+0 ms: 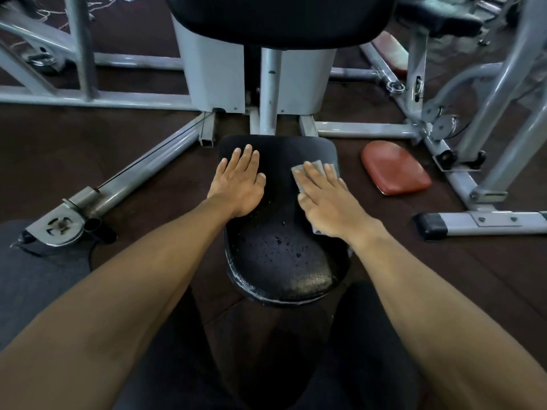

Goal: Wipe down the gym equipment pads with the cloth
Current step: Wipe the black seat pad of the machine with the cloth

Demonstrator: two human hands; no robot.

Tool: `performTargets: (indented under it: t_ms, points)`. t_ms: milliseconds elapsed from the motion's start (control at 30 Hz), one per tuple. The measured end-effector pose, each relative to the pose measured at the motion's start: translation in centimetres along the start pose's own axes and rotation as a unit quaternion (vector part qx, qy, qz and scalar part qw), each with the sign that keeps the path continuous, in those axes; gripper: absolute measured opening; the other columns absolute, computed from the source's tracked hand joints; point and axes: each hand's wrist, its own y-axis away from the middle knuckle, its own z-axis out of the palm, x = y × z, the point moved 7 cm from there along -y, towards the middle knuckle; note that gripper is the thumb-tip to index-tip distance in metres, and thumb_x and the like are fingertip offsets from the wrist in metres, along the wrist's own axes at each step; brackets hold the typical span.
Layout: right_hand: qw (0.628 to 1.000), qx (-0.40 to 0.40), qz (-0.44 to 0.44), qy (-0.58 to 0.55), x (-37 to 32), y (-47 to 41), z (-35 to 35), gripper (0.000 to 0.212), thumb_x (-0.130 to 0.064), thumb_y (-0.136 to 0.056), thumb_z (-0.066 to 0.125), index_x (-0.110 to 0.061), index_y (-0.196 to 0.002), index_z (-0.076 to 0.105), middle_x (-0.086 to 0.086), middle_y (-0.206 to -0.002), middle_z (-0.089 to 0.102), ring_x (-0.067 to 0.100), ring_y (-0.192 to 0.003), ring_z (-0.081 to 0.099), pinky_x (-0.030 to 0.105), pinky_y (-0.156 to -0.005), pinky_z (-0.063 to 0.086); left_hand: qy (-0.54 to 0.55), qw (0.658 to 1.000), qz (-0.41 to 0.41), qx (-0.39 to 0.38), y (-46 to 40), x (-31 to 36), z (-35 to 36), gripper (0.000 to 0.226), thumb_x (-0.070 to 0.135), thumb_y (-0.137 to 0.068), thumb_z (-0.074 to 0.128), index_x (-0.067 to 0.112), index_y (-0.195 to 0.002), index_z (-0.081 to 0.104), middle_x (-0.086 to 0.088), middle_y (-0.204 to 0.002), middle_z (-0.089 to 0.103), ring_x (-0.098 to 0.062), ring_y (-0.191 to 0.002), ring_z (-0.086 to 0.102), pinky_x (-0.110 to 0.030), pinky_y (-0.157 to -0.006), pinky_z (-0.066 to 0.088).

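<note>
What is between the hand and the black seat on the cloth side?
The grey cloth lies flat between the right hand and the black seat pad, as the head view shows.

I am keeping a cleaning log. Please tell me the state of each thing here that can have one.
Seat pad: wet, water drops on its near half.
Cloth: spread flat on the seat pad, under the right hand.
Right hand: flat, pressing the cloth.
Left hand: flat, resting on the seat pad.
Red pad: loose on the floor, unattached.
</note>
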Motion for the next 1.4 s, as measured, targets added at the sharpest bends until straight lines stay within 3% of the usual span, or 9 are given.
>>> performTargets:
  t_ms: [233,367,500,667,833,1000,1133,1267,1400]
  points:
    - [0.984,0.001,-0.16,0.073,-6.5,9.8,1.1,0.057,-0.04,-0.1,0.019,-0.035,-0.154,0.002,-0.009,-0.163,-0.004,0.014,-0.148,-0.013,0.034,-0.117,0.0,0.007,1.0,-0.001,0.006,0.0,-0.2,-0.1,0.06,0.035,-0.102,0.022,0.015,-0.156,0.004,-0.002,-0.163,-0.006,-0.019,-0.149,-0.008,-0.041,-0.12,-0.003]
    - [0.994,-0.004,-0.08,0.069,-1.5,8.8,0.6,0.059,-0.047,-0.096,0.009,-0.036,-0.154,0.0,-0.014,-0.161,-0.01,0.01,-0.146,-0.017,0.038,-0.121,0.004,0.008,1.0,0.002,0.007,-0.2,-0.4,0.1,0.061,0.036,-0.102,0.022,0.015,-0.156,0.004,-0.002,-0.163,-0.006,-0.019,-0.149,-0.008,-0.042,-0.12,-0.003]
    - [1.0,-0.01,0.005,-0.002,0.2,3.7,0.3,0.053,-0.039,-0.102,0.017,-0.034,-0.153,0.002,-0.012,-0.162,-0.008,0.015,-0.147,-0.015,0.043,-0.12,0.004,0.003,1.0,0.004,0.008,-0.1,-0.2,0.0,0.061,0.036,-0.102,0.021,0.015,-0.156,0.004,-0.003,-0.163,-0.006,-0.02,-0.149,-0.008,-0.042,-0.12,-0.003]
    - [0.998,-0.003,-0.041,0.049,-4.5,5.2,1.1,0.057,-0.041,-0.101,0.018,-0.029,-0.155,0.004,-0.004,-0.163,-0.005,0.024,-0.148,-0.011,0.045,-0.119,0.002,0.006,1.0,0.002,0.007,-0.2,-0.3,0.1,0.06,0.036,-0.102,0.022,0.015,-0.156,0.005,-0.002,-0.164,-0.006,-0.019,-0.149,-0.008,-0.042,-0.12,-0.003]
    - [0.991,0.029,-0.098,0.086,-7.1,11.8,1.9,0.058,-0.043,-0.099,0.017,-0.029,-0.154,0.012,-0.005,-0.163,0.005,0.018,-0.149,-0.003,0.038,-0.119,0.006,0.001,1.0,0.003,0.01,-0.3,-0.4,0.2,0.061,0.036,-0.101,0.022,0.014,-0.156,0.005,-0.003,-0.164,-0.005,-0.021,-0.15,-0.007,-0.042,-0.12,-0.002]
    - [0.998,0.03,0.001,0.062,-1.6,8.5,0.6,0.061,-0.046,-0.096,0.01,-0.029,-0.155,0.01,-0.006,-0.163,0.001,0.02,-0.149,-0.003,0.043,-0.119,0.012,-0.002,1.0,0.007,0.008,-0.2,-0.4,0.2,0.061,0.037,-0.102,0.021,0.014,-0.156,0.004,-0.004,-0.163,-0.006,-0.021,-0.149,-0.008,-0.043,-0.12,-0.002]
    - [0.998,0.019,0.057,0.004,-2.3,4.4,0.9,0.057,-0.041,-0.1,0.018,-0.026,-0.154,0.006,-0.003,-0.163,-0.004,0.025,-0.148,-0.011,0.046,-0.12,0.003,-0.01,1.0,0.003,0.01,-0.3,-0.3,0.2,0.061,0.037,-0.101,0.02,0.014,-0.156,0.004,-0.003,-0.164,-0.005,-0.021,-0.15,-0.007,-0.043,-0.12,-0.002]
    - [1.0,0.016,0.002,0.024,-7.5,6.3,1.8,0.06,-0.042,-0.1,0.018,-0.022,-0.155,0.005,0.002,-0.163,-0.006,0.027,-0.148,-0.012,0.047,-0.12,0.0,-0.008,1.0,0.005,0.011,-0.5,-0.3,0.3,0.061,0.036,-0.101,0.021,0.014,-0.155,0.004,-0.003,-0.164,-0.005,-0.021,-0.15,-0.007,-0.043,-0.12,-0.002]
    - [0.995,0.048,-0.066,0.054,-9.5,10.8,2.0,0.059,-0.041,-0.098,0.026,-0.023,-0.154,0.017,0.0,-0.163,0.01,0.024,-0.149,0.001,0.043,-0.118,0.008,-0.002,1.0,0.004,0.014,-0.4,-0.4,0.2,0.06,0.036,-0.102,0.021,0.014,-0.155,0.004,-0.002,-0.163,-0.006,-0.02,-0.149,-0.008,-0.043,-0.12,-0.003]
